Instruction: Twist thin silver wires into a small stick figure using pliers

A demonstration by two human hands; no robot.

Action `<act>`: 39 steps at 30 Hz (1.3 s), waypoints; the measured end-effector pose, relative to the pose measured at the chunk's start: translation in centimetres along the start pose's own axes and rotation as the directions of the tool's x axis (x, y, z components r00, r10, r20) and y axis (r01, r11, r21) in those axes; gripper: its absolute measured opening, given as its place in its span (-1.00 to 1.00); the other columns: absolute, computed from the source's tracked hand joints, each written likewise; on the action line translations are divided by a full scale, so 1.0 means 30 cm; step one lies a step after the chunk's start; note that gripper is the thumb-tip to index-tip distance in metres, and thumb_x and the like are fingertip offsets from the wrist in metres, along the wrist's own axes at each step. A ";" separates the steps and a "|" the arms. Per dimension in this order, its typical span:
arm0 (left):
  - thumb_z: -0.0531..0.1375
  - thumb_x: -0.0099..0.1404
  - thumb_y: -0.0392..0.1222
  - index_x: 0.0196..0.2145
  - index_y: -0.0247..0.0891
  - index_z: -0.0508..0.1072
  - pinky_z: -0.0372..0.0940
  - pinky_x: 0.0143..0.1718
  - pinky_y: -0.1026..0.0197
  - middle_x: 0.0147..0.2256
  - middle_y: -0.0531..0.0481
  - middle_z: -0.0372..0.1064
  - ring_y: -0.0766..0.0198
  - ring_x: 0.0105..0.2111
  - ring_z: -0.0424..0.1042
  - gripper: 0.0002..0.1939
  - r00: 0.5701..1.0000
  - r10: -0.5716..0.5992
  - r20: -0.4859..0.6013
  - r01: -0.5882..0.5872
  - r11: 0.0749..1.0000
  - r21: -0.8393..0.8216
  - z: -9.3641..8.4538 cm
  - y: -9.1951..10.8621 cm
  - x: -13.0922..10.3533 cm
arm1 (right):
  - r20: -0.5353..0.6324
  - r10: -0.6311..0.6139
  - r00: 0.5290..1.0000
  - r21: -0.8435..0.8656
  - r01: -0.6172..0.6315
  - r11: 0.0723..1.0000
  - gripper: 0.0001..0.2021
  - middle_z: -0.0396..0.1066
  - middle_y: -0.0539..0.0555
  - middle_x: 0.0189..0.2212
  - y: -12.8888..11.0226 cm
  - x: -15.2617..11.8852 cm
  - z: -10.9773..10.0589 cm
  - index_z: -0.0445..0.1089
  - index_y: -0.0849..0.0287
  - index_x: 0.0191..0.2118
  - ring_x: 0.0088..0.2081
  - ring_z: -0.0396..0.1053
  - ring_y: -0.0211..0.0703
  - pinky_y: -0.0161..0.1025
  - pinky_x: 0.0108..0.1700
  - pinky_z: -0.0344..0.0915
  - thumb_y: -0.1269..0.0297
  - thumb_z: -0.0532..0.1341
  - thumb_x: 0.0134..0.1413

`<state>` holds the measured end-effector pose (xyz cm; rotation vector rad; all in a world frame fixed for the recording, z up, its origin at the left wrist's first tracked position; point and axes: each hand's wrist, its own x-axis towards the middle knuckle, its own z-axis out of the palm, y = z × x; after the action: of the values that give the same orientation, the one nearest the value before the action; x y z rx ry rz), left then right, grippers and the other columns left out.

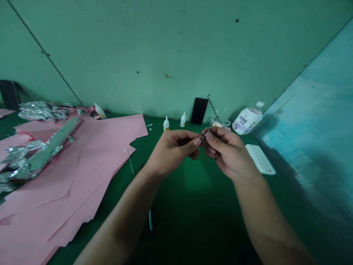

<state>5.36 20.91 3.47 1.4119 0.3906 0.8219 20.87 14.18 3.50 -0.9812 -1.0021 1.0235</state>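
Note:
My left hand [175,152] and my right hand [227,151] meet above the green table, thumbs and fingertips pinched close together. Both grip a thin, dark, twisted strand [212,106], whose free end sticks up and leans left past my right fingers. Its exact kind is too small to make out, and my fingers cover its lower end. Behind my hands, a black phone [199,111] leans against the wall. Two small white dropper bottles stand left of the phone, one of them [183,119] nearer to it and the other [166,124] just behind my left hand.
Overlapping pink sheets [91,154] cover the left side, with crumpled silver foil [41,110] and a foil-edged strip [52,145] on top. At right are a tilted white-labelled bottle [247,119], a white flat case [260,159] and a clear dish [224,122]. Green wall stands behind.

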 end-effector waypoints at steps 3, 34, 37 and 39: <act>0.27 0.27 -0.27 -0.26 -0.31 0.61 0.36 -0.46 0.33 -0.49 0.01 0.45 0.38 -0.49 0.40 -0.88 1.000 0.019 0.005 -0.019 0.998 0.063 0.001 0.004 0.000 | -0.040 -0.008 0.999 -0.016 0.007 1.000 -0.90 0.24 -0.07 -0.53 -0.002 -0.001 0.001 0.50 0.16 -0.35 -0.56 0.10 -0.38 -0.34 -0.57 -0.05 0.26 0.37 0.07; 0.09 0.41 -0.22 -0.15 -0.32 0.39 0.06 -0.56 0.33 -0.46 0.09 0.25 0.46 -0.58 0.14 -0.86 0.994 -0.017 0.111 0.007 0.996 0.088 0.041 -0.021 0.006 | -0.211 -0.362 0.908 -0.575 0.184 0.797 -0.83 0.37 -0.04 -0.56 -0.010 -0.032 0.018 0.52 0.17 -0.35 -0.54 0.23 -0.30 -0.31 -0.53 0.15 0.16 0.34 0.08; 0.10 0.40 -0.24 -0.14 -0.33 0.42 0.10 -0.50 0.29 -0.46 0.07 0.29 0.40 -0.52 0.20 -0.84 0.991 0.120 0.052 -0.131 0.907 0.401 0.050 -0.028 0.002 | -0.191 -0.446 0.875 -0.687 0.205 0.697 -0.85 0.43 -0.03 -0.52 -0.015 -0.040 0.030 0.52 0.19 -0.34 -0.53 0.28 -0.30 -0.30 -0.49 0.22 0.21 0.32 0.10; 0.13 0.38 -0.26 -0.14 -0.34 0.45 0.07 -0.50 0.27 -0.48 0.07 0.31 0.38 -0.53 0.21 -0.85 0.977 0.212 0.019 -0.179 0.771 0.611 0.059 -0.033 -0.002 | -0.181 -0.470 0.864 -0.719 0.210 0.662 -0.86 0.45 -0.02 -0.50 -0.017 -0.042 0.034 0.52 0.20 -0.33 -0.53 0.29 -0.31 -0.31 -0.48 0.23 0.23 0.31 0.12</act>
<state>6.80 19.67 2.79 2.0703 0.5915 0.9493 19.72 13.04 3.99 -1.4402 -1.2229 0.0976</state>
